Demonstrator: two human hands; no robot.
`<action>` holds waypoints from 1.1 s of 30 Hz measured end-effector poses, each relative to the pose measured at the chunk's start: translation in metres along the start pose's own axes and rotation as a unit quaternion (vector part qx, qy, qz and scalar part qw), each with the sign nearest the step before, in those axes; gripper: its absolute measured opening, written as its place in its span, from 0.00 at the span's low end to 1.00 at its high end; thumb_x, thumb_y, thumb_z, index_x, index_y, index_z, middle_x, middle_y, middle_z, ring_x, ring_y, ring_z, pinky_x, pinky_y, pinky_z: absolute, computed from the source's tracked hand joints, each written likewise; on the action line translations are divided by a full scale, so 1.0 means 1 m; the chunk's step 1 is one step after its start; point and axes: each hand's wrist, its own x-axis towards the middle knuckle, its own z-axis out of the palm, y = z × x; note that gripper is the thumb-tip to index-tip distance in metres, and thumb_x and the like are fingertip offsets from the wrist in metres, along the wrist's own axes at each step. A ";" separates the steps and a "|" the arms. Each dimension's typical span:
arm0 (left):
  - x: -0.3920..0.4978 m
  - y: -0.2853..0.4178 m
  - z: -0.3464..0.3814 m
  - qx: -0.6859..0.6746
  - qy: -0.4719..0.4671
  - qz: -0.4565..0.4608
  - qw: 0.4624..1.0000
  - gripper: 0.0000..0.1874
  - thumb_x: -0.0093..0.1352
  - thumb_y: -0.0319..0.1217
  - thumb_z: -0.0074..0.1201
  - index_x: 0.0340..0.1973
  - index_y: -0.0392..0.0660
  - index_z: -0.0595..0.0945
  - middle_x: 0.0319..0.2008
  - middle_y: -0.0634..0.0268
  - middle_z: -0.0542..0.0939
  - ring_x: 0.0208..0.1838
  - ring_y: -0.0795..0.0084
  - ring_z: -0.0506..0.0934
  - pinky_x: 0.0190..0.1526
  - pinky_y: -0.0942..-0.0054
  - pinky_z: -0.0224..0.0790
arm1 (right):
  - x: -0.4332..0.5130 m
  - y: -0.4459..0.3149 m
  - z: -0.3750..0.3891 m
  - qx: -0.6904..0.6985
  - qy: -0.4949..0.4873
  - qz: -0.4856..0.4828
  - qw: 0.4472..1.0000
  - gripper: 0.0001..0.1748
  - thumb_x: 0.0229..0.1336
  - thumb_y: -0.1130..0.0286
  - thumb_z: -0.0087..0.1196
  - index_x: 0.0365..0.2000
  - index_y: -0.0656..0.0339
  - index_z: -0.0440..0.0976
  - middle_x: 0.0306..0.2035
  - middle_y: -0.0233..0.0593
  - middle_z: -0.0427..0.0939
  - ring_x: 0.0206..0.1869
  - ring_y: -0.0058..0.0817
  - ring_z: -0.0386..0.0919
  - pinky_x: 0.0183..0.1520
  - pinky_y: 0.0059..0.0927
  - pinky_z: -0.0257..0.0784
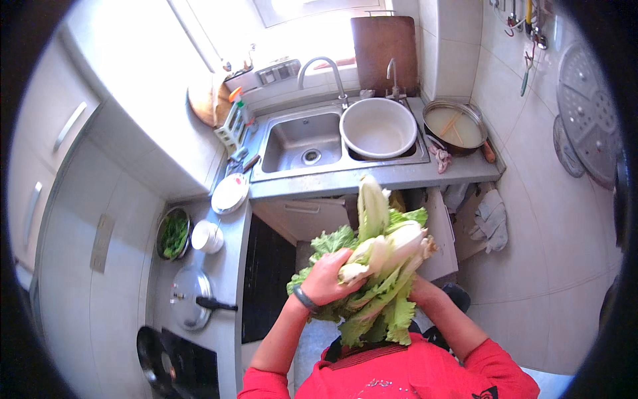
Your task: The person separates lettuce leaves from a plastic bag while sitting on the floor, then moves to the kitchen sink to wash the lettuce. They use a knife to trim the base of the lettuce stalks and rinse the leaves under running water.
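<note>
A bundle of leafy green vegetables (pixel 384 259) with pale stems and frilly leaves is held in front of my red top. My left hand (pixel 329 279), with a dark bangle at the wrist, grips the stems on the bundle's left side. On the right, my right hand (pixel 418 292) supports the bundle from beneath; its fingers are hidden behind the leaves. Beyond the bundle, a large white basin (pixel 379 128) rests over the right bowl of the steel double sink (pixel 303 142).
Right of the sink stands a pot of cloudy liquid (pixel 454 127). Open cabinet doors (pixel 441 234) jut out below the counter. Along the left counter are a bowl of greens (pixel 174 233), white plates (pixel 230 193), a white container (pixel 207 237) and a pressure cooker lid (pixel 191 298).
</note>
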 end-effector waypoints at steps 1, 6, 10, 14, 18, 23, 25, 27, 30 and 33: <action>0.030 -0.011 -0.006 -0.009 -0.003 0.023 1.000 0.19 0.56 0.39 0.62 0.36 0.41 0.75 0.30 0.52 0.76 0.35 0.49 0.75 0.35 0.59 0.66 | 0.018 -0.010 -0.015 0.007 0.012 -0.010 1.000 0.28 0.54 0.69 0.56 0.55 0.63 0.63 0.56 0.38 0.67 0.55 0.27 0.64 0.58 0.31 0.63; 0.183 -0.076 -0.031 -0.050 -0.018 0.050 0.997 0.19 0.55 0.34 0.63 0.38 0.40 0.74 0.31 0.52 0.76 0.36 0.55 0.76 0.38 0.64 0.67 | 0.121 -0.071 -0.107 -0.053 0.101 -0.066 0.991 0.26 0.54 0.71 0.55 0.53 0.65 0.65 0.54 0.37 0.69 0.53 0.26 0.66 0.57 0.31 0.64; 0.307 -0.132 -0.034 -0.216 0.042 0.061 0.974 0.19 0.58 0.32 0.62 0.41 0.39 0.74 0.32 0.57 0.77 0.35 0.67 0.76 0.38 0.70 0.68 | 0.208 -0.151 -0.192 -0.168 0.107 -0.061 0.978 0.28 0.51 0.72 0.57 0.54 0.64 0.64 0.53 0.40 0.70 0.55 0.26 0.66 0.59 0.31 0.62; 0.391 -0.198 -0.016 -0.363 0.074 -0.008 0.929 0.20 0.60 0.26 0.60 0.47 0.40 0.74 0.39 0.65 0.78 0.42 0.76 0.74 0.46 0.75 0.68 | 0.302 -0.208 -0.260 -0.237 0.053 -0.030 0.970 0.29 0.49 0.72 0.57 0.54 0.65 0.65 0.53 0.41 0.70 0.55 0.27 0.67 0.59 0.31 0.61; 0.438 -0.258 0.012 -0.510 0.127 -0.151 0.837 0.19 0.63 0.28 0.56 0.48 0.37 0.74 0.41 0.64 0.78 0.42 0.75 0.76 0.44 0.76 0.69 | 0.382 -0.214 -0.304 -0.244 0.013 0.055 0.968 0.31 0.51 0.66 0.57 0.54 0.66 0.64 0.50 0.40 0.72 0.52 0.27 0.69 0.55 0.28 0.65; 0.468 -0.317 0.034 -0.639 0.162 -0.232 0.715 0.22 0.64 0.36 0.54 0.50 0.35 0.73 0.43 0.62 0.78 0.41 0.71 0.77 0.43 0.73 0.70 | 0.463 -0.195 -0.349 -0.160 0.002 0.172 0.972 0.28 0.51 0.66 0.56 0.53 0.66 0.65 0.46 0.40 0.75 0.48 0.26 0.72 0.52 0.28 0.67; 0.482 -0.336 0.042 -0.646 0.157 -0.268 0.697 0.25 0.64 0.39 0.54 0.51 0.35 0.73 0.43 0.62 0.78 0.42 0.70 0.77 0.43 0.72 0.70 | 0.487 -0.188 -0.364 -0.168 0.024 0.203 0.964 0.27 0.52 0.65 0.55 0.52 0.65 0.66 0.43 0.39 0.76 0.44 0.25 0.74 0.49 0.28 0.69; 0.490 -0.350 0.053 -0.668 0.150 -0.257 0.682 0.26 0.63 0.39 0.55 0.51 0.35 0.72 0.43 0.61 0.78 0.42 0.70 0.77 0.43 0.73 0.70 | 0.502 -0.181 -0.376 -0.177 0.046 0.224 0.957 0.26 0.52 0.65 0.55 0.50 0.65 0.67 0.43 0.39 0.76 0.43 0.25 0.74 0.48 0.28 0.69; 0.504 -0.366 0.072 -0.626 0.186 -0.274 0.706 0.24 0.63 0.37 0.56 0.50 0.35 0.72 0.44 0.62 0.77 0.43 0.71 0.76 0.45 0.73 0.68 | 0.516 -0.166 -0.397 -0.209 0.067 0.200 0.955 0.27 0.49 0.67 0.57 0.50 0.64 0.67 0.42 0.40 0.76 0.42 0.25 0.74 0.49 0.29 0.69; 0.512 -0.371 0.094 -0.586 0.245 -0.286 0.717 0.28 0.61 0.36 0.60 0.52 0.34 0.70 0.46 0.58 0.76 0.46 0.69 0.75 0.48 0.72 0.66 | 0.530 -0.135 -0.414 -0.247 0.103 0.181 0.946 0.30 0.47 0.66 0.59 0.52 0.63 0.66 0.44 0.41 0.76 0.45 0.27 0.73 0.50 0.29 0.68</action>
